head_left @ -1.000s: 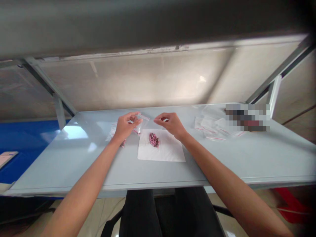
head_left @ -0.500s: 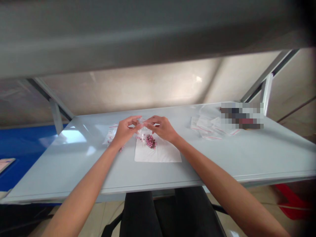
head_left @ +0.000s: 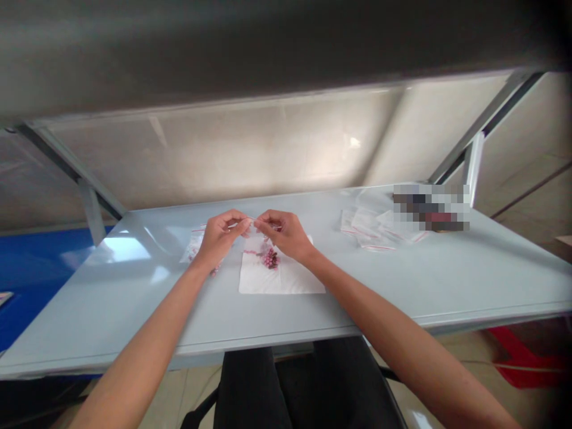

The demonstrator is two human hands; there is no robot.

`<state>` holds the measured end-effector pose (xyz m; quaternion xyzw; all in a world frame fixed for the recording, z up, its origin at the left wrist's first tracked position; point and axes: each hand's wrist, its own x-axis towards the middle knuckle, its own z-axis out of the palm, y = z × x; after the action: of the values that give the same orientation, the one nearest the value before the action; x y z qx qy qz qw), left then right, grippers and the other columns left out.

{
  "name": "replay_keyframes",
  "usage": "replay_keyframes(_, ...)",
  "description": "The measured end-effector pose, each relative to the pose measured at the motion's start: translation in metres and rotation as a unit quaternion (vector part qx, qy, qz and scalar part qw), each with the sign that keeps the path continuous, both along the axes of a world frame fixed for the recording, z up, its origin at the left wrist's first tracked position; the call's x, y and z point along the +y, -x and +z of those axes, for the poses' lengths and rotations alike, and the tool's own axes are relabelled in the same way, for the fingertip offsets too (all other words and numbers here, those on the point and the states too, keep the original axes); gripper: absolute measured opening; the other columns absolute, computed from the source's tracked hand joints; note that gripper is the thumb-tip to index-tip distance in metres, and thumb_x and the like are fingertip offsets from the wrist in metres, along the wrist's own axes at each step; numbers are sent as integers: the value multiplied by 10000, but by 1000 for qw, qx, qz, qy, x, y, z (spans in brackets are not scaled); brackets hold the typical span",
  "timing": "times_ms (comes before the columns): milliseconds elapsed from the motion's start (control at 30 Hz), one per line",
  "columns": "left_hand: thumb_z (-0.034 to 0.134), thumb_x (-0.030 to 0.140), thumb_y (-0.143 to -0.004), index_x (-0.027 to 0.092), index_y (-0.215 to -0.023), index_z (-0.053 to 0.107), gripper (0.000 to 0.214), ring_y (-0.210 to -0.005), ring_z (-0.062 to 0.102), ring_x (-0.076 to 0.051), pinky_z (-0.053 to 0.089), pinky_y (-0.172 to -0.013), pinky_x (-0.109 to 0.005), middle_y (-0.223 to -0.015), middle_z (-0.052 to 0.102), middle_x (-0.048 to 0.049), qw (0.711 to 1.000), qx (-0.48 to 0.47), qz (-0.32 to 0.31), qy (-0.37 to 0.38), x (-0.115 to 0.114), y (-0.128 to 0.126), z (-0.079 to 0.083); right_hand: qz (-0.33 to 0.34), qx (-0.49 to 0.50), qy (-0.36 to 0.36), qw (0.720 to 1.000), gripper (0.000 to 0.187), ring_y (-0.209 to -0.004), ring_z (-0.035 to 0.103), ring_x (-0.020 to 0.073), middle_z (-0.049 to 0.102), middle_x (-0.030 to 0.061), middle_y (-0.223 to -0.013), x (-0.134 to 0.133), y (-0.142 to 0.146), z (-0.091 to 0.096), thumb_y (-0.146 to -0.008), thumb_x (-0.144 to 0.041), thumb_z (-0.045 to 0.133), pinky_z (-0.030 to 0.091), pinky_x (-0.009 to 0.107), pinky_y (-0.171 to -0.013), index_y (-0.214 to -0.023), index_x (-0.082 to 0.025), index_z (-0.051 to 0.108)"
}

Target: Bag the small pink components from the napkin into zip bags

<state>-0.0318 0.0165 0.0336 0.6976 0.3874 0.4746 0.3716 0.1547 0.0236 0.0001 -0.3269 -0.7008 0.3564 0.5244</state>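
My left hand [head_left: 226, 235] and my right hand [head_left: 281, 232] meet fingertip to fingertip above a white cloth or paper sheet [head_left: 286, 281]. Both pinch the top edge of a small clear plastic bag [head_left: 267, 243], which is partly hidden behind my right fingers. Just under the hands, a cluster of pink and dark beads [head_left: 270, 259] rests on the sheet, with a short row of pink beads [head_left: 251, 252] to its left. Beside my left wrist lies another clear bag [head_left: 193, 245] with pinkish contents, and a few loose pink beads [head_left: 215, 271] show near it.
Several clear zip bags with red strips [head_left: 375, 229] lie spread on the right of the grey table [head_left: 187, 330]. A blurred-out dark object [head_left: 431, 211] is at the back right. An overhead shelf [head_left: 268, 53] spans above, on metal brackets [head_left: 473, 155].
My fingertips have drawn slightly apart along the bag's edge, and my left fingers have closed into a tighter pinch. The camera view has shifted a little.
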Motion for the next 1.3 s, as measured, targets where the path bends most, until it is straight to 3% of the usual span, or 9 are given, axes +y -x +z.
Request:
replay_keyframes(233, 773, 427, -812, 152, -839, 713, 283, -636, 603, -136, 492, -633, -256, -724, 672, -30, 998, -48, -16, 33, 1, -1, -6, -12, 23, -7, 1000, 347, -719, 596, 140, 669, 30, -782, -6, 4, 5, -900, -507, 625, 468, 252, -644, -811, -175, 672)
replay_keyframes(467, 777, 420, -809, 153, -851, 714, 278, -627, 612, -135, 494, -613, -250, -708, 678, -26, 997, -66, 19, 21, 4, 1, -8, -30, 28, 19, 999, 365, -665, 574, 136, 667, 35, -764, -1, 1, 0, -893, -522, 632, 467, 258, -608, -824, -168, 687)
replay_keyframes(633, 773, 449, -809, 151, -822, 709, 305, -628, 616, -145, 508, -617, -264, -706, 674, -37, 999, -40, -15, 27, 1, -2, -8, -29, 27, 9, 999, 393, -697, 577, 139, 660, 36, -785, -8, 2, 4, -868, -562, 651, 466, 251, -613, -802, -176, 684)
replay_keyframes(867, 754, 498, -819, 164, -778, 691, 343, -619, 618, -151, 494, -657, -281, -680, 678, -44, 1000, -26, 12, 0, 5, 1, -10, -44, 5, 38, 998, 460, -637, 550, 133, 642, 28, -730, -4, 3, -2, -861, -629, 625, 467, 258, -588, -795, -176, 666)
replay_keyframes(1133, 816, 470, -756, 149, -816, 705, 345, -593, 599, -144, 482, -614, -274, -667, 670, -38, 999, -44, -5, 30, 2, -2, -10, -15, 31, 10, 999, 381, -643, 538, 117, 644, 19, -783, -7, 1, 0, -872, -553, 638, 458, 256, -600, -809, -178, 662)
replay_keyframes(1300, 812, 439, -768, 151, -796, 711, 307, -592, 593, -136, 471, -600, -259, -673, 672, -37, 999, -37, -15, 36, 2, -4, -11, -34, 12, 17, 999, 392, -641, 521, 118, 613, 13, -744, -11, 3, 2, -872, -560, 628, 444, 253, -585, -800, -176, 660)
